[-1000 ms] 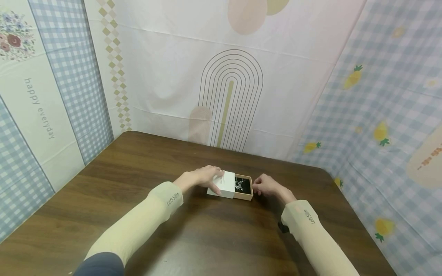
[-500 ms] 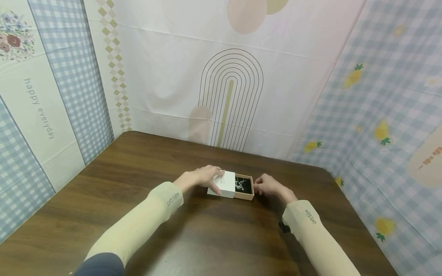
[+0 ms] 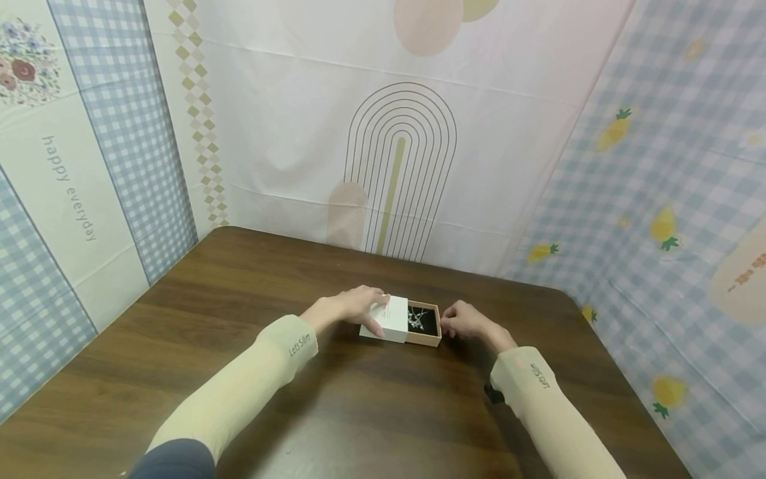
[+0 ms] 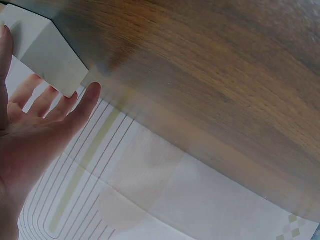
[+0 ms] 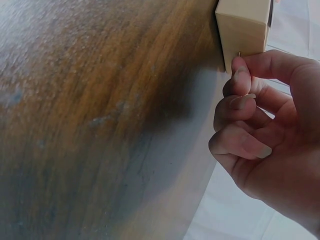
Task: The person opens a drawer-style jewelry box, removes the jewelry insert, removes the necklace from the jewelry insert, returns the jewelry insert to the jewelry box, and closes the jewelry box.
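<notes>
A small drawer-style jewelry box lies on the table, its white sleeve (image 3: pixel 395 320) on the left and its tan drawer (image 3: pixel 422 340) partly out on the right. Silvery jewelry (image 3: pixel 415 320), thin and branching, rests on the drawer's black lining. My left hand (image 3: pixel 358 307) holds the sleeve, thumb along the near side and fingers along the far side; the left wrist view shows the fingertips against its white wall (image 4: pixel 55 55). At the drawer's end, my right hand (image 3: pixel 463 320) pinches a tiny pull tab (image 5: pixel 239 54) between thumb and index finger, the other fingers curled.
The brown wooden table (image 3: pixel 335 406) extends all around the box. Printed cloths hang behind it and on both sides, the back cloth (image 3: pixel 287 146) meeting the table's far edge. A dark object (image 3: pixel 493 394) shows under the right wrist.
Very little differs: the drawer's end and my right hand sit a touch farther right. My left hand keeps its hold on the sleeve.
</notes>
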`<action>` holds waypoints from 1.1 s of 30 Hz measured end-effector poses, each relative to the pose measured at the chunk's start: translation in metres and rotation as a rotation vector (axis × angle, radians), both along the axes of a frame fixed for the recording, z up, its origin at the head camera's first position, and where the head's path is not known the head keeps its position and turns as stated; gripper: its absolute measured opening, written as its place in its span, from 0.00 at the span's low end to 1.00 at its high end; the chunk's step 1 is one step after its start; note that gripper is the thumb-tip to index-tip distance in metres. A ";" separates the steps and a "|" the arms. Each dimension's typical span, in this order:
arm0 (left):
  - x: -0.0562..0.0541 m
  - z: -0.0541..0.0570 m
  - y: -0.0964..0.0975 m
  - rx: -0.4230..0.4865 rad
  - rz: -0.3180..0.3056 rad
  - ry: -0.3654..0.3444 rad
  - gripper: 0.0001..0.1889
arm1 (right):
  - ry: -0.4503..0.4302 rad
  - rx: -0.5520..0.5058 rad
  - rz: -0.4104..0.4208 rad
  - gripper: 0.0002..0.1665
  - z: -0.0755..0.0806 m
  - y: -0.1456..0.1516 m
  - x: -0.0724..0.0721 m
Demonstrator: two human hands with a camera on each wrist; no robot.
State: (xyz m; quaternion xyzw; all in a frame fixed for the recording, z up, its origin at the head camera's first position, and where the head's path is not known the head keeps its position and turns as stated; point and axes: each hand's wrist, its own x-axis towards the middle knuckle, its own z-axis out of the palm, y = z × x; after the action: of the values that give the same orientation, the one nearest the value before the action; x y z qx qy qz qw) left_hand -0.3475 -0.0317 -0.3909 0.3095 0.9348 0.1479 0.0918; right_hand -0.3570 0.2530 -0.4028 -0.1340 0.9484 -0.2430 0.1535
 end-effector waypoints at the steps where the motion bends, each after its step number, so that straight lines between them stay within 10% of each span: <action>1: 0.000 0.000 0.000 0.000 -0.001 -0.001 0.45 | 0.000 -0.001 -0.001 0.13 0.000 0.000 0.000; 33: 0.000 0.001 -0.001 0.002 0.003 -0.010 0.45 | -0.013 0.003 -0.022 0.13 0.001 0.001 -0.001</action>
State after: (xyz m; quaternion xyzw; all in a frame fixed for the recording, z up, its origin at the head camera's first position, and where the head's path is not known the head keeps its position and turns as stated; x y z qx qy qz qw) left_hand -0.3476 -0.0330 -0.3895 0.3073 0.9347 0.1507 0.0957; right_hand -0.3579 0.2541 -0.4014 -0.1215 0.9491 -0.2441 0.1574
